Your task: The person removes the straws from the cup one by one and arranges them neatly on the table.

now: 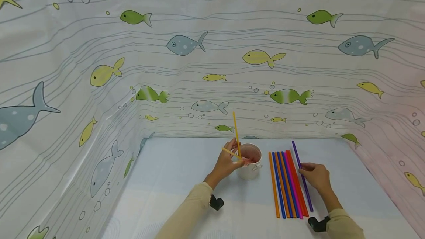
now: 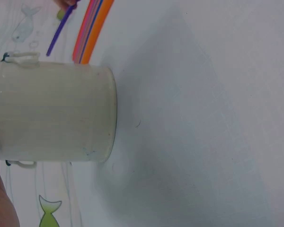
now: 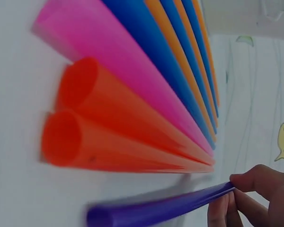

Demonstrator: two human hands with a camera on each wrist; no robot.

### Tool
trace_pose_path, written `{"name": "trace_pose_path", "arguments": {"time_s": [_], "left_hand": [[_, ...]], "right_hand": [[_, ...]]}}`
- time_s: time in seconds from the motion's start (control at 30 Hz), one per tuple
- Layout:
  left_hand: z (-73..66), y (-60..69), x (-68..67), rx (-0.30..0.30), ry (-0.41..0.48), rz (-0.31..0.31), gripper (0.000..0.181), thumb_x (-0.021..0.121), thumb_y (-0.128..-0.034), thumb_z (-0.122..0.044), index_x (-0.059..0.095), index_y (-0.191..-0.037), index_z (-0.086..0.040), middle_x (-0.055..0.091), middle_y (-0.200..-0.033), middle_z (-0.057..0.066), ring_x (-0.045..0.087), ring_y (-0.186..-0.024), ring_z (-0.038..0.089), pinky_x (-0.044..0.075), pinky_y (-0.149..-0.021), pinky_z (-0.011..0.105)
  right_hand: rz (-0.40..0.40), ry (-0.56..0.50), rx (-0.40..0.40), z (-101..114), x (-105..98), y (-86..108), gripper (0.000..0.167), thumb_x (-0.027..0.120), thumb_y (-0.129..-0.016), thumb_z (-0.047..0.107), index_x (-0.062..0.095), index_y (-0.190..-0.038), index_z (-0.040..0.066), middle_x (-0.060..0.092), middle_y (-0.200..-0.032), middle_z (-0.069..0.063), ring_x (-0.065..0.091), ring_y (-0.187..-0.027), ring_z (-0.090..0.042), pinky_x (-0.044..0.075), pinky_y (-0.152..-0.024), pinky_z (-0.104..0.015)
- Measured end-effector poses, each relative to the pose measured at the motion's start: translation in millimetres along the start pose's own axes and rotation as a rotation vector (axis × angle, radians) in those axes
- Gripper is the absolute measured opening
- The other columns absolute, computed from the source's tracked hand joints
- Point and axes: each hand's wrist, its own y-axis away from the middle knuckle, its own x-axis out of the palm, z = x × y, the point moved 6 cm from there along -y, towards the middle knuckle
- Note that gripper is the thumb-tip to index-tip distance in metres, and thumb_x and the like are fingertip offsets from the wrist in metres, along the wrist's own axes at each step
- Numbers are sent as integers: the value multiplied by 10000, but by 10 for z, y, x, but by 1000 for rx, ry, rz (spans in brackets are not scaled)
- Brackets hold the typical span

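Observation:
My left hand (image 1: 227, 163) is at the near-left rim of a white cup (image 1: 248, 172), thumb in front and other fingers behind. Two thin yellow straws (image 1: 236, 132) rise at that rim, one nearly upright, the other slanting left across the hand. Side clips show on the cup (image 2: 52, 111) in the left wrist view, with part of the hand (image 2: 2, 203) beside its rim. My right hand (image 1: 317, 176) pinches a purple straw (image 1: 305, 185) between thumb and fingers, just right of a row of straws. In the right wrist view the fingers grip the purple straw (image 3: 156, 208) near its far end.
Orange, blue, pink and red straws (image 1: 286, 183) lie side by side on the pale tabletop (image 1: 179, 165), right of the cup. A sheet (image 1: 225, 91) printed with fish stands behind and along both sides. Black wrist fittings (image 1: 216, 203) show by both sleeves.

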Motion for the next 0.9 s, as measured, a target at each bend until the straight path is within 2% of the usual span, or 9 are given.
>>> {"name": "trace_pose_path", "arguments": {"time_s": [0.2,0.43,0.63,0.83,0.9], "left_hand": [[-41,2,-8,55,-91,-10,914,813,-778,-20,257,-1503,15,444,-1365,122,487,-1291,227,402,-1053,306],[-36,11,-17,71,-114,-16,912,821,-776,-42,266,-1498,21,459,-1350,126,501,-1279,231,411,-1046,295],[-29,14,-11,84,-106,-16,903,818,-778,-35,270,-1492,31,461,-1346,133,505,-1277,240,418,-1039,302],[-50,15,-16,87,-43,-4,892,805,-783,-11,261,-1486,52,437,-1353,170,488,-1287,288,403,-1052,338],[-55,20,-19,87,-50,-4,893,805,-783,-12,260,-1488,49,439,-1354,169,489,-1286,290,403,-1052,342]], "right_hand": [[45,0,24,-38,43,14,356,723,-865,162,675,-1096,-105,683,-993,-258,657,-831,-335,557,-568,-311],[78,-11,39,-93,75,37,363,723,-860,158,668,-1089,-118,681,-989,-268,663,-823,-331,571,-580,-316],[117,-28,47,-124,104,55,399,722,-853,155,645,-1110,-139,674,-993,-280,679,-788,-299,593,-642,-387],[142,-32,49,-125,91,84,414,736,-843,165,646,-1100,-147,680,-973,-277,692,-764,-292,585,-604,-349],[148,-35,51,-127,90,97,412,739,-841,168,649,-1094,-145,684,-960,-269,694,-754,-281,583,-600,-343]]}}
